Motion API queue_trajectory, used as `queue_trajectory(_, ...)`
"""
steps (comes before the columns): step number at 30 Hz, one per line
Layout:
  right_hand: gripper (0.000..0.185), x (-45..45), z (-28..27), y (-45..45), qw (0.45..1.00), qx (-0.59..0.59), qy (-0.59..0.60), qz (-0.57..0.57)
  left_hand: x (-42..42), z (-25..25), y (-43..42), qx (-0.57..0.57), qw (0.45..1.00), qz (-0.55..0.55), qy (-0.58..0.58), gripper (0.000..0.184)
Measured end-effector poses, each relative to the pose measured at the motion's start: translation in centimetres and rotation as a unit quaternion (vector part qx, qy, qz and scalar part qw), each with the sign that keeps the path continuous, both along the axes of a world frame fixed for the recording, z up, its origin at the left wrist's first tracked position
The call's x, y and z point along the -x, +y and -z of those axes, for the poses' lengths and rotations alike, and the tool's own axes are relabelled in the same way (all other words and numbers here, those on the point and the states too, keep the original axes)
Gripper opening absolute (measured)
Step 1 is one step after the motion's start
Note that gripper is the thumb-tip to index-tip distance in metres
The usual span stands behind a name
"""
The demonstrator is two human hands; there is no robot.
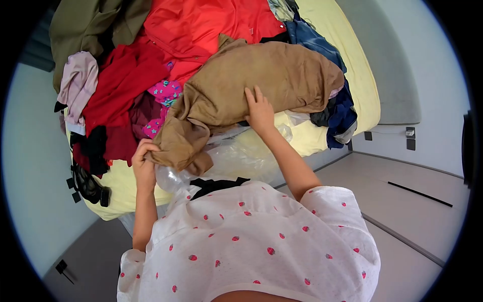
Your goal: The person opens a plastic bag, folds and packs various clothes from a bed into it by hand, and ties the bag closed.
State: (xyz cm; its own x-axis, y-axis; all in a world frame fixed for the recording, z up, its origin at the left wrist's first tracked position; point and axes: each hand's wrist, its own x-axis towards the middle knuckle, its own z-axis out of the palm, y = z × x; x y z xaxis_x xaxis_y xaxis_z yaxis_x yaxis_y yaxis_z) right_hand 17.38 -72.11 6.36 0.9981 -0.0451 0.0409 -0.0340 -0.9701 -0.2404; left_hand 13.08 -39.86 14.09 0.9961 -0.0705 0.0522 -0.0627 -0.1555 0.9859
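Note:
A large brown garment (261, 68) lies crumpled across the pile at the front of the bed; its exact kind I cannot make out. At its lower left end, my left hand (145, 157) is closed on the cloth, fingers curled round the edge. My right hand (260, 113) rests on the garment's near side, fingers stretched out and apart. Beneath and in front of the garment is a clear plastic bag (241, 153), partly hidden by the cloth and close to my body.
The bed has a pale yellow sheet (359, 65). Red clothes (201, 25), an olive garment (83, 27), a pink garment (79, 75) and blue clothes (309, 38) surround the brown one. A black strappy item (88, 183) hangs at the left edge. A grey headboard (387, 60) stands right.

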Motion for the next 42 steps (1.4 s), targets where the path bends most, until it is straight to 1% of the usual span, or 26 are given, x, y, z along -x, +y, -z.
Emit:
queue_trajectory(1, 0.05, -0.4, -0.1, 0.4, 0.999, 0.032, 0.005, -0.003, 0.2, -0.5, 0.5, 0.059, 0.998, -0.023, 0.021, 0.007)
queue_trajectory(4, 0.029, -3.4, 2.5, -1.0, 0.99, 0.14, -0.027, -0.015, -0.2, -0.8, 2.9, 0.14, 0.985, -0.096, -0.02, 0.01)
queue_trajectory(6, 0.025, -7.3, 1.5, -3.7, 1.0, -0.01, 0.023, 0.018, -0.8, -1.6, 4.6, 0.193, 0.96, -0.197, 0.049, 0.011)
queue_trajectory(7, 0.026, -9.7, 0.8, -5.7, 0.993, -0.099, 0.033, 0.049, -1.2, -2.0, 5.2, 0.202, 0.952, -0.226, 0.034, 0.011)
queue_trajectory(8, 0.029, -11.5, -2.9, -7.4, 0.987, -0.12, -0.105, 0.029, -1.9, -2.1, 5.9, 0.21, 0.944, -0.254, 0.019, 0.011)
queue_trajectory(9, 0.03, -13.4, -7.1, -9.1, 0.977, -0.153, -0.136, 0.063, -2.6, -1.3, 7.4, 0.224, 0.94, -0.257, -0.009, 0.011)
queue_trajectory(10, 0.033, -15.0, -9.9, -11.7, 0.952, -0.184, -0.244, -0.013, -3.3, -0.5, 8.9, 0.237, 0.935, -0.26, -0.037, 0.011)
queue_trajectory(11, 0.036, -14.1, -15.6, -10.7, 0.905, -0.329, -0.254, 0.089, -3.9, -0.4, 9.4, 0.269, 0.931, -0.243, -0.051, 0.011)
queue_trajectory(14, 0.024, -12.6, -25.5, -11.5, 0.789, -0.443, -0.425, 0.033, -5.9, -2.3, 8.0, 0.262, 0.912, -0.308, -0.067, 0.013)
queue_trajectory(17, 0.02, -10.8, -27.7, -9.8, 0.789, -0.378, -0.485, 0.011, -7.5, -2.4, 7.1, 0.271, 0.913, -0.298, -0.068, 0.017)
queue_trajectory(19, 0.022, -10.7, -24.6, -7.8, 0.848, -0.302, -0.436, -0.007, -8.3, -2.0, 6.8, 0.278, 0.912, -0.297, -0.049, 0.019)
queue_trajectory(21, 0.025, -11.4, -18.2, -6.1, 0.907, -0.328, -0.263, -0.033, -8.9, -1.0, 6.9, 0.298, 0.906, -0.299, -0.024, 0.022)
queue_trajectory(22, 0.031, -10.5, -16.7, -3.4, 0.956, -0.181, -0.224, -0.051, -9.3, -0.5, 7.1, 0.306, 0.902, -0.305, -0.01, 0.022)
queue_trajectory(24, 0.045, -11.0, -9.9, -1.0, 0.938, -0.161, -0.21, -0.222, -9.4, 0.0, 7.5, 0.302, 0.899, -0.317, 0.011, 0.023)
queue_trajectory(27, 0.069, -8.1, -4.9, 2.9, 0.977, -0.059, -0.06, -0.198, -9.0, 0.0, 8.0, 0.306, 0.892, -0.33, 0.039, 0.023)
queue_trajectory(30, 0.073, -8.2, -1.5, 4.9, 0.981, 0.015, -0.024, -0.192, -8.2, -2.2, 8.3, 0.343, 0.881, -0.322, 0.047, 0.023)
queue_trajectory(31, 0.062, -8.7, -0.6, 5.1, 0.98, 0.04, -0.061, -0.188, -7.7, -3.3, 8.6, 0.345, 0.877, -0.332, 0.049, 0.025)
queue_trajectory(34, 0.037, -12.4, 1.1, 4.8, 0.975, -0.042, 0.088, -0.198, -6.8, -6.0, 10.0, 0.375, 0.877, -0.301, 0.007, 0.028)
queue_trajectory(35, 0.024, -13.8, 0.5, 4.3, 0.941, -0.231, 0.176, -0.171, -6.7, -6.8, 10.4, 0.379, 0.879, -0.291, -0.002, 0.03)
queue_trajectory(36, 0.025, -14.1, -2.5, 4.3, 0.838, -0.471, 0.248, -0.122, -6.8, -7.0, 11.2, 0.402, 0.864, -0.305, -0.005, 0.031)
queue_trajectory(37, 0.026, -14.1, -6.3, 4.2, 0.671, -0.675, 0.302, -0.06, -7.1, -7.4, 11.5, 0.406, 0.852, -0.331, -0.003, 0.032)
queue_trajectory(38, 0.024, -14.6, -10.0, 2.5, 0.696, -0.65, 0.295, -0.082, -7.5, -7.6, 11.7, 0.41, 0.84, -0.356, -0.001, 0.034)
queue_trajectory(39, 0.023, -16.1, -10.9, 1.6, 0.741, -0.632, 0.166, -0.155, -8.1, -6.3, 12.6, 0.366, 0.865, -0.344, -0.013, 0.036)
queue_trajectory(40, 0.021, -16.4, -13.7, 0.6, 0.674, -0.693, 0.208, -0.147, -8.8, -4.1, 13.9, 0.322, 0.887, -0.329, -0.024, 0.037)
queue_trajectory(41, 0.02, -17.8, -13.2, -1.3, 0.659, -0.723, 0.167, -0.124, -9.4, -2.7, 14.4, 0.278, 0.908, -0.311, -0.035, 0.039)
queue_trajectory(42, 0.021, -18.7, -13.2, -1.9, 0.67, -0.736, 0.094, -0.009, -9.6, -3.5, 11.7, 0.299, 0.915, -0.272, 0.006, 0.043)
